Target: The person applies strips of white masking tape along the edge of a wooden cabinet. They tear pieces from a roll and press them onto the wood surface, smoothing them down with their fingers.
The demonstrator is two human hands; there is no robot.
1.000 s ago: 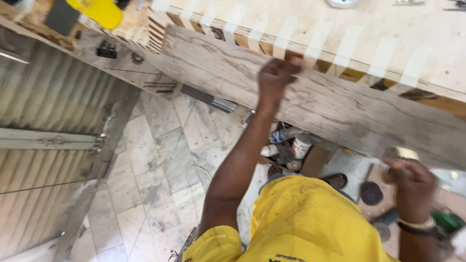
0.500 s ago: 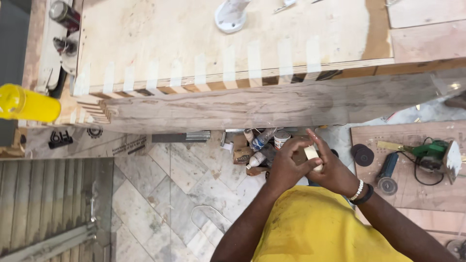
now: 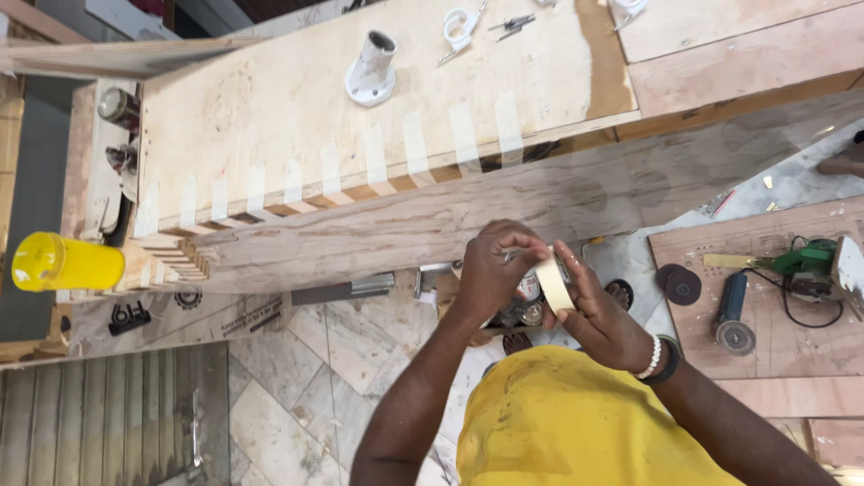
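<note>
Right hand [image 3: 605, 315] gripping tape roll [image 3: 555, 281], left hand [image 3: 493, 268] pinching its end, wrists bent inward

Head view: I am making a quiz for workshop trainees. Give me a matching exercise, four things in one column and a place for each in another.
Things:
1. masking tape roll
2. yellow container
3. white flanged socket
4. green power tool

Places:
A. on the plywood top
B. on the low board at the right
C. between the left hand and the right hand
D. at the far left edge

Pairs: 1-C, 2-D, 3-A, 4-B
</note>
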